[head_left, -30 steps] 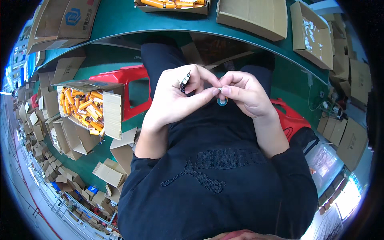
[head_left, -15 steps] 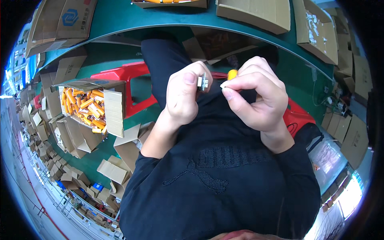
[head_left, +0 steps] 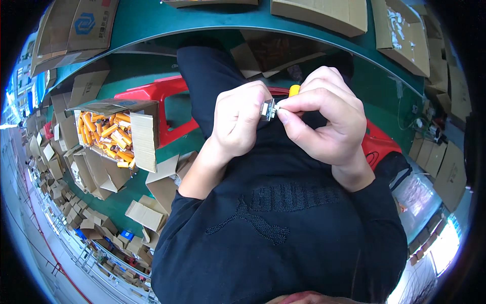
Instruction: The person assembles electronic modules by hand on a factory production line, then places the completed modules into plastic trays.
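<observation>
My left hand (head_left: 235, 120) is closed round a small dark circuit board (head_left: 265, 117), whose end with a white connector and metal pins sticks out past the thumb. Facing it, my right hand (head_left: 329, 124) pinches a tiny white plug (head_left: 277, 108) between thumb and forefinger. The plug is right at the board's pin end; whether it is seated there cannot be made out. An orange-yellow cylinder (head_left: 294, 90), looking like a battery cell, shows its end behind the right forefinger; the rest is hidden in that hand.
To the left, an open carton (head_left: 144, 142) holds many orange cylinders beside a red stool (head_left: 174, 133). Ahead runs a green worktable (head_left: 202, 15) with cartons on it. One shallow box (head_left: 407, 58) at the far right holds small white pieces. More cartons stand on the floor.
My left hand has shifted slightly right and turned the circuit board toward my right hand. The gap between board and white plug has closed. My right hand has barely moved.
</observation>
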`<state>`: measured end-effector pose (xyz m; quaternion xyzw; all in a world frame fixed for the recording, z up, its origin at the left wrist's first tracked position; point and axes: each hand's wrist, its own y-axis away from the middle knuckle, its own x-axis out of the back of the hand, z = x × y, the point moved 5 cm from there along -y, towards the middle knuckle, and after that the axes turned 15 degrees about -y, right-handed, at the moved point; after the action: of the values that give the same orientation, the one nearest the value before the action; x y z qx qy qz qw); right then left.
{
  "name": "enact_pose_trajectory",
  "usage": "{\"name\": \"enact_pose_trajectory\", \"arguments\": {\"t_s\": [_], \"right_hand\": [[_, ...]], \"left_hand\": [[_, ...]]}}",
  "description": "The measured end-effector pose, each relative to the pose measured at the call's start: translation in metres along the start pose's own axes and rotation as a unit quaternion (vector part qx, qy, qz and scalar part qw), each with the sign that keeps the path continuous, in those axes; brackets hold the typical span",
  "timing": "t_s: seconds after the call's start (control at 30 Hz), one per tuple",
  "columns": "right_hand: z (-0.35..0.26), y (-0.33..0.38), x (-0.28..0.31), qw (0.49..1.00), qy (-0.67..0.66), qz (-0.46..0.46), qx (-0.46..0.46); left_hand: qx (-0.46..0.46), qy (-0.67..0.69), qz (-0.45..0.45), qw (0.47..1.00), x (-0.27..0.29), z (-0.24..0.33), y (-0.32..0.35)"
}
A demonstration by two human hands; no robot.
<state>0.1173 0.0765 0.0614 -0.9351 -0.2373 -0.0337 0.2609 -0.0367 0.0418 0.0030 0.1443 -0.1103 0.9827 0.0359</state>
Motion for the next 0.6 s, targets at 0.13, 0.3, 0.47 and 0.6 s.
{"name": "enact_pose_trajectory", "arguments": {"t_s": [0.13, 0.3, 0.47, 0.6], "right_hand": [[0.001, 0.001, 0.000, 1.000, -0.010, 0.001, -0.014], [0.002, 0.002, 0.001, 1.000, -0.017, -0.006, -0.010], [0.010, 0.005, 0.002, 0.997, -0.066, -0.036, -0.033], [0.010, 0.006, 0.001, 0.995, -0.073, -0.066, -0.032]], "left_hand": [[0.010, -0.031, -0.005, 0.999, 0.001, 0.001, -0.001], [-0.038, -0.017, -0.011, 0.999, 0.003, -0.004, 0.000], [-0.071, -0.059, -0.025, 0.995, 0.008, -0.001, -0.001], [-0.078, -0.062, -0.074, 0.992, 0.007, 0.002, -0.002]]}}
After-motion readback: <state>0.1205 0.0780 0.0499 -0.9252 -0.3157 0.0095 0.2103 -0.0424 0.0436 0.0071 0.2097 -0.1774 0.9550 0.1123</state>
